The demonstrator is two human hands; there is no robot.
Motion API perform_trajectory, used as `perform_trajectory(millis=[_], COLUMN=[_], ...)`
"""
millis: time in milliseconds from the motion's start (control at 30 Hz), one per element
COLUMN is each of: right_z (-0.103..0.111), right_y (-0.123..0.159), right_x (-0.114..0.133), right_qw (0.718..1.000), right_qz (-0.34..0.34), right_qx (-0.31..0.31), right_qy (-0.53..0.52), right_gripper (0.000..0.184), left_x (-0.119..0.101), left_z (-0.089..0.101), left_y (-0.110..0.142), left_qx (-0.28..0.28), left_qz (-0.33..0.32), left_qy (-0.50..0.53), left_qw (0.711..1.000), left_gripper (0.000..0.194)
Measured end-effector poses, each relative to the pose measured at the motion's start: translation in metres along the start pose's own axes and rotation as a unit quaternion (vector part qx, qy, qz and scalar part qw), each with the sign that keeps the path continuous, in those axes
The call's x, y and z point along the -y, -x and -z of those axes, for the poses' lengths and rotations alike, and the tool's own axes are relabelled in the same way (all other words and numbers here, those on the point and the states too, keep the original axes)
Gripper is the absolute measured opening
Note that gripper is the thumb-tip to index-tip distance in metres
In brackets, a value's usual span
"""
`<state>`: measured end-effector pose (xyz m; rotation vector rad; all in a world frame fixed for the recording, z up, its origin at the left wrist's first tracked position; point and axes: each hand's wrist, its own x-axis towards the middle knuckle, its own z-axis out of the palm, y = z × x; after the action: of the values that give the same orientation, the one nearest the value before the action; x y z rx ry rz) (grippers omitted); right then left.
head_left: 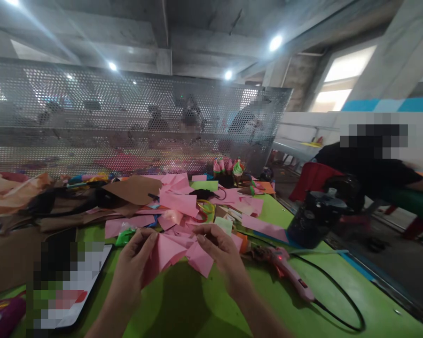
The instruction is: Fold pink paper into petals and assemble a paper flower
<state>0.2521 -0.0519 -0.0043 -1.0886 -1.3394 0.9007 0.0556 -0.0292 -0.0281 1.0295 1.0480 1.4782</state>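
Pink sheet pieces (171, 252), paper or thin foam, are held up above the green table (176, 310) between my two hands. My left hand (138, 253) pinches the left edge of a pink piece between thumb and fingers. On the other side, my right hand (218, 251) is closed on a pink piece at thumb and forefinger; where one piece ends and another begins is hard to see. Just right of my right hand lies a pink glue gun (291, 272) with a red light and a black cord. More pink sheets (178, 204) are heaped behind my hands.
A phone-like screen (79, 281) lies at the left, near brown sheets (10, 258). A dark container (312, 218) stands at the table's right edge. Ice-cream-shaped crafts (237, 169) stand before a perforated metal screen (127, 117). Another person (370, 159) sits at the far right.
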Motion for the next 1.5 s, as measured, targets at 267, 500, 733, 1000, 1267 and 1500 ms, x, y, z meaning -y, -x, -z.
perform_trajectory(millis=[267, 500, 733, 1000, 1267, 1500], right_z=[-0.008, -0.005, -0.006, -0.005, -0.009, -0.009], right_y=[-0.001, -0.004, 0.003, 0.005, 0.0, 0.001], right_x=[-0.005, -0.011, 0.007, 0.008, -0.004, -0.001], right_qw=[0.987, 0.992, 0.993, 0.988, 0.992, 0.996], right_qz=[-0.095, -0.074, -0.079, -0.088, -0.074, -0.029], right_qx=[0.06, 0.039, 0.068, 0.124, 0.098, 0.074], right_qy=[-0.115, -0.094, -0.057, -0.015, -0.037, 0.034], right_gripper=[0.036, 0.039, 0.032, 0.041, 0.037, 0.021], left_x=[-0.001, -0.004, 0.004, 0.002, -0.005, -0.004], left_z=[-0.002, -0.004, -0.003, -0.005, -0.009, -0.01], left_y=[-0.001, 0.002, -0.004, 0.002, 0.004, 0.004], left_qx=[0.007, 0.033, 0.045, 0.099, 0.093, 0.157], left_qz=[-0.009, -0.037, -0.086, -0.143, -0.126, -0.051], left_qy=[-0.049, -0.069, -0.145, -0.204, -0.158, -0.135], left_qw=[0.999, 0.996, 0.985, 0.964, 0.975, 0.977], left_gripper=[0.04, 0.035, 0.024, 0.017, 0.018, 0.025])
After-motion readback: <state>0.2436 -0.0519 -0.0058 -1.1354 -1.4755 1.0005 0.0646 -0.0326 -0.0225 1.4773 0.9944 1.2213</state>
